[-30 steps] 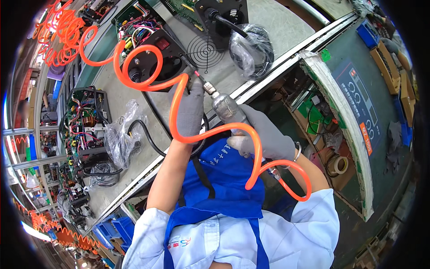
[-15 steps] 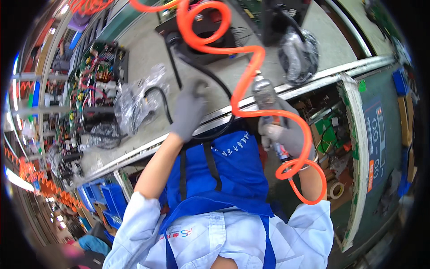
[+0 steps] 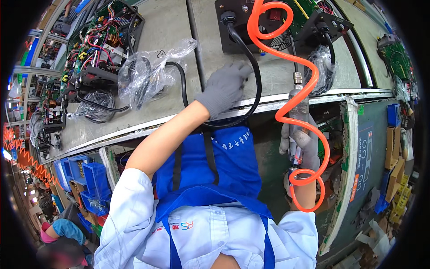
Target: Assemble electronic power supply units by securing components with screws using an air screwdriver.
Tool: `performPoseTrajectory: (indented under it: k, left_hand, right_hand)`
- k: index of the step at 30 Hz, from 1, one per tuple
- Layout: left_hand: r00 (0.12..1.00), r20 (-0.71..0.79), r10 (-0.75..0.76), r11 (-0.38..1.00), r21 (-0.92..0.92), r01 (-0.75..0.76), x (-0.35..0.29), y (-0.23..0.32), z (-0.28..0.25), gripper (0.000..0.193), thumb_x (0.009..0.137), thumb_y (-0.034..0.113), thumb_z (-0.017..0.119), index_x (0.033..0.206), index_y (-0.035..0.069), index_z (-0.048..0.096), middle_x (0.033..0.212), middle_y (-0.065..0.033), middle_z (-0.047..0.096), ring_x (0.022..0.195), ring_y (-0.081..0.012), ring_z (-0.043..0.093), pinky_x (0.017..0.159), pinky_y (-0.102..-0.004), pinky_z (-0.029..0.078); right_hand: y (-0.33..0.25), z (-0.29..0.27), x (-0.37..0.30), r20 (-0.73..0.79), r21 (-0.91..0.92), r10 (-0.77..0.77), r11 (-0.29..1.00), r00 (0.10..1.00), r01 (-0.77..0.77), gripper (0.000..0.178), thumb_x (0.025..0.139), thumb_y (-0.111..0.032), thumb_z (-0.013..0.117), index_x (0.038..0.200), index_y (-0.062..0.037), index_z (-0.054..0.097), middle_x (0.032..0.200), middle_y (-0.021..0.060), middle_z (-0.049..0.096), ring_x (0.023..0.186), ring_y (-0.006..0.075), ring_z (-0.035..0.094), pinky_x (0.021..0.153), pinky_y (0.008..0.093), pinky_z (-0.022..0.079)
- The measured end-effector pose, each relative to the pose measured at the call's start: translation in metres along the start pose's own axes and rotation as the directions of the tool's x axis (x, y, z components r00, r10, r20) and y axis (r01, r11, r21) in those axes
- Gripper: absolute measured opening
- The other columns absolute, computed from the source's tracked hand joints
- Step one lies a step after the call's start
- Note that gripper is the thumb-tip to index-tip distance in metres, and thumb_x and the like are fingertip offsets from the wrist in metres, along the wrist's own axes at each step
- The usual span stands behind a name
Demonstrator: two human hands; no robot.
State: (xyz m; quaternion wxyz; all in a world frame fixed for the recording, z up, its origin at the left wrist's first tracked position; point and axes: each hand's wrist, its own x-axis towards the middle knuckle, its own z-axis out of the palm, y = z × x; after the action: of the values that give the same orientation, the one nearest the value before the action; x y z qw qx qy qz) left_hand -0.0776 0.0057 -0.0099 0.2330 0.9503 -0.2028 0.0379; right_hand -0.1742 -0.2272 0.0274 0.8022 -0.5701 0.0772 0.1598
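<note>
**Left hand [image 3: 224, 87] comes off the black panel [image 3: 230, 44]; right hand [image 3: 306, 140] keeps the powered screwdriver [image 3: 302, 106]**

The whole view has swung, so the grey bench [image 3: 170, 27] and its load sit differently in the frame. The orange hose [image 3: 315, 74] loops down the right of centre to the driver. The panel stands at upper centre; a second ago the left hand was against it and the driver's bit pointed at it. From the panel, the black cable [image 3: 258, 80] curves down past the left hand. That hand now spreads over the bench at centre, fingers loose, apparently empty; cable contact is unclear. The right hand, right of centre, grips the driver upright. Beside the red switch [image 3: 275, 15], the bit's tip is hard to make out. Driving seems paused, I judge.
</note>
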Motion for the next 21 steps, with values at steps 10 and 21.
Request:
performPoseTrajectory:
  k: [10,21]
  left_hand:
    - [0.981,-0.192,-0.028,0.972,-0.232,-0.018,0.011,-0.012,0.015,0.028,0.090,0.007,0.045,0.117,0.009,0.049,0.100,-0.0169,0.064,0.092,-0.0391,0.062,0.076,-0.0474,0.050]
    - [0.968,-0.250,-0.006,0.918,-0.386,-0.094,0.017,-0.023,0.023,0.032,0.084,0.032,0.065,0.108,0.010,0.061,0.100,-0.0146,0.062,0.092,-0.0340,0.061,0.078,-0.0412,0.049]
  right_hand:
    - [0.002,-0.003,0.000,0.061,0.011,-0.060,0.998,0.996,0.060,0.073,0.071,-0.035,0.072,0.124,0.0059,0.044,0.075,0.0109,0.055,0.048,0.0157,0.057,0.042,0.0274,0.051]
    - [0.005,-0.005,0.000,0.072,0.038,-0.005,0.999,0.997,0.003,0.062,0.068,-0.025,0.070,0.119,0.0007,0.047,0.076,0.0114,0.057,0.051,0.0185,0.059,0.045,0.0288,0.051]
